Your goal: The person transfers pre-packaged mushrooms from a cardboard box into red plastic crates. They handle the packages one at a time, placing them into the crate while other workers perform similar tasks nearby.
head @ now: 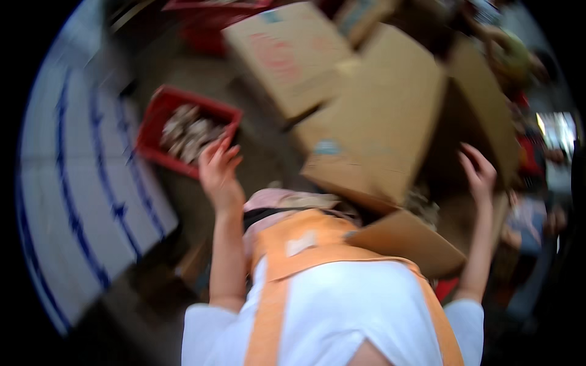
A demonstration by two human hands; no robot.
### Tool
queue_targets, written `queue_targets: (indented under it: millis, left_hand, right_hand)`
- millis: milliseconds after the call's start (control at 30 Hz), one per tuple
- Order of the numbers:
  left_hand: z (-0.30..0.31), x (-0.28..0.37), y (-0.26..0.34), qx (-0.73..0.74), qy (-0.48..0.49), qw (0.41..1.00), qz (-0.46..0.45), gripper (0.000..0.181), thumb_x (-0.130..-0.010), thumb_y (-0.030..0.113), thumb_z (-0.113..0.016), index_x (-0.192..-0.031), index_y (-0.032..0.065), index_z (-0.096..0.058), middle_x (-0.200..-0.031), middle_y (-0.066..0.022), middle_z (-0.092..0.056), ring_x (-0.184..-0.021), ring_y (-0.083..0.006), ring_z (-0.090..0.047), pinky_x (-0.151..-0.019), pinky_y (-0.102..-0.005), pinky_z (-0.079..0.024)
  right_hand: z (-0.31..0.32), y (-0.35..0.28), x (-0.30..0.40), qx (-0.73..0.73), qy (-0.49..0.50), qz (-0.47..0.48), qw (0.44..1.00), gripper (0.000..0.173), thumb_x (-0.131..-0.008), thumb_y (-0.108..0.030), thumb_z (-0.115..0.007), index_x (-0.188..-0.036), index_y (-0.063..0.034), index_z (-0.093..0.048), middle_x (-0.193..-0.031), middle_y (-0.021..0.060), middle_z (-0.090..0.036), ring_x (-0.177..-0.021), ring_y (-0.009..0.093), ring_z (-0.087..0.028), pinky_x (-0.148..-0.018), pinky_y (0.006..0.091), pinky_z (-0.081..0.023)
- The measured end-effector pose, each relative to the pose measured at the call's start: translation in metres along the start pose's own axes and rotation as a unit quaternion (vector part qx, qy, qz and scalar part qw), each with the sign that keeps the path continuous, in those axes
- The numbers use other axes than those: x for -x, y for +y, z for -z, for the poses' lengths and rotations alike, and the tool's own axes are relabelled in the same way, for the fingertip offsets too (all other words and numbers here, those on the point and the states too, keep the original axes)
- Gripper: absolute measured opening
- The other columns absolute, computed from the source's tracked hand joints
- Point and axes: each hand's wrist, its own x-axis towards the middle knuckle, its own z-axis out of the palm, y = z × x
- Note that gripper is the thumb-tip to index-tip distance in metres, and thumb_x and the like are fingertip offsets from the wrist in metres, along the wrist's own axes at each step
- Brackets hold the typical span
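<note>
My left hand is raised with its fingers apart, over the near right edge of a red plastic crate. Inside the crate lies a pile of pale, lumpy pieces, too blurred to name. On the other side, my right hand hangs with spread fingers at the opening of a large cardboard box. Neither hand holds anything. Some greyish crumpled material shows inside the box, whose near flap sticks out beside my orange apron.
A closed cardboard box with red print stands beyond the open one. More red crates are at the top. A white surface with blue lines fills the left. Other people are at the right.
</note>
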Motion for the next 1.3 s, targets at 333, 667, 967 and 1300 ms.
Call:
queue_targets:
  millis: [333, 667, 967, 1300]
  left_hand:
    - [-0.117, 0.039, 0.078, -0.229, -0.354, 0.814, -0.4, 0.014, -0.085, 0.009, -0.049, -0.096, 0.0009, -0.052, -0.09, -0.0128, -0.056, -0.083, -0.0211, -0.052, -0.079, -0.0327, -0.041]
    - [-0.175, 0.123, 0.101, -0.398, -0.456, 0.57, -0.555, 0.041, -0.07, 0.038, -0.066, -0.1, 0.0098, -0.062, -0.099, -0.0072, -0.061, -0.091, -0.0226, -0.056, -0.095, -0.0412, -0.026]
    - [-0.184, 0.13, 0.075, -0.509, -0.546, 0.511, -0.426, 0.048, -0.057, 0.046, -0.076, -0.081, 0.0072, -0.059, -0.064, -0.0055, -0.051, -0.07, -0.0218, -0.055, -0.103, -0.0447, -0.03]
    - [-0.162, 0.134, 0.063, -0.48, -0.494, 0.54, -0.483, 0.046, -0.054, 0.049, -0.077, -0.06, 0.0099, -0.053, -0.055, -0.0022, -0.047, -0.058, -0.0186, -0.052, -0.095, -0.0383, -0.038]
  right_hand:
    - [0.003, 0.049, -0.009, 0.078, -0.035, -0.045, 0.995, 0.032, -0.079, -0.025, -0.066, -0.105, -0.0077, -0.063, -0.091, 0.0102, -0.067, -0.081, 0.022, -0.064, -0.073, 0.0313, -0.05]
    - [-0.02, 0.121, 0.035, 0.226, -0.487, -0.075, 0.84, 0.099, -0.043, -0.053, -0.081, -0.13, -0.0193, -0.046, -0.12, 0.0113, -0.057, -0.108, 0.03, -0.055, -0.093, 0.0388, -0.043]
    - [-0.054, 0.169, 0.069, 0.255, -0.616, -0.01, 0.745, 0.125, -0.039, -0.064, -0.079, -0.14, -0.0129, -0.028, -0.139, 0.0193, -0.035, -0.128, 0.038, -0.033, -0.102, 0.0473, -0.031]
    - [-0.081, 0.154, 0.067, 0.244, -0.431, -0.099, 0.863, 0.082, -0.06, -0.08, -0.055, -0.097, -0.008, -0.067, -0.085, 0.0159, -0.066, -0.085, 0.032, -0.063, -0.076, 0.0403, -0.048]
